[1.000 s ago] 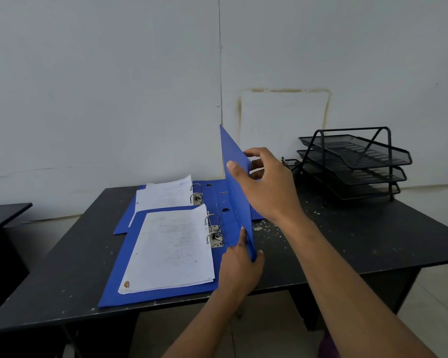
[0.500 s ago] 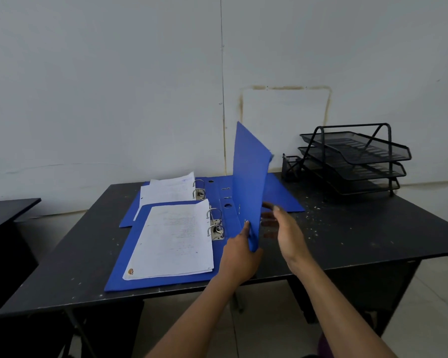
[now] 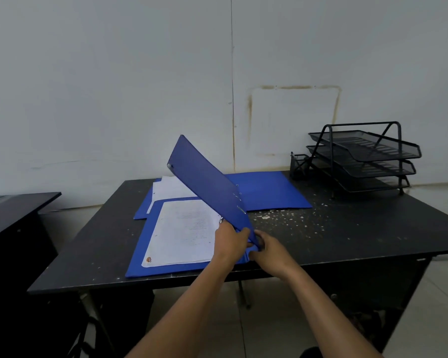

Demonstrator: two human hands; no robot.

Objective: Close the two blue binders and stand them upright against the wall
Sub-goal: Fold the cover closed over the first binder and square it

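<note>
Step in hand: closing binder 1 of 2. Near binder [image 3: 192, 236] lying flat on the counter [image 3: 347, 236], directly ahead of both hands, its paper stack [image 3: 184, 233] face up just left of them. Front cover [image 3: 207, 187] raised and tilted leftward over the pages, roughly halfway down, free corner high and away from the hands, toward the wall [image 3: 114, 86].

Left hand [image 3: 229, 241] curled onto the lower end of the cover near the spine, thumb over the edge, fingers wrapped underneath, out of view. Right hand [image 3: 269, 248] touching the same corner from the right, fingers [image 3: 260, 235] pinched on the cover edge and spine. Both hands nearly meeting at that corner. Ring mechanism mostly hidden behind the cover and left hand; cannot tell whether the rings are latched.

Far binder [image 3: 264, 191] beyond the hands, open flat, right cover spread toward the wire letter tray [image 3: 362, 156], pages [image 3: 171, 188] partly hidden behind the raised cover. Untouched; 0 of 2 closed.

Next move, as judged: lowering the cover fully onto the pages, keeping sheets square so no edges catch. Then a grip across the spine, lift, carry past the far binder, spine vertical, foot on the counter, back leaning on the wall. Far binder occupies that strip, so likely needs closing 1st or the spot picked to its side.
</note>
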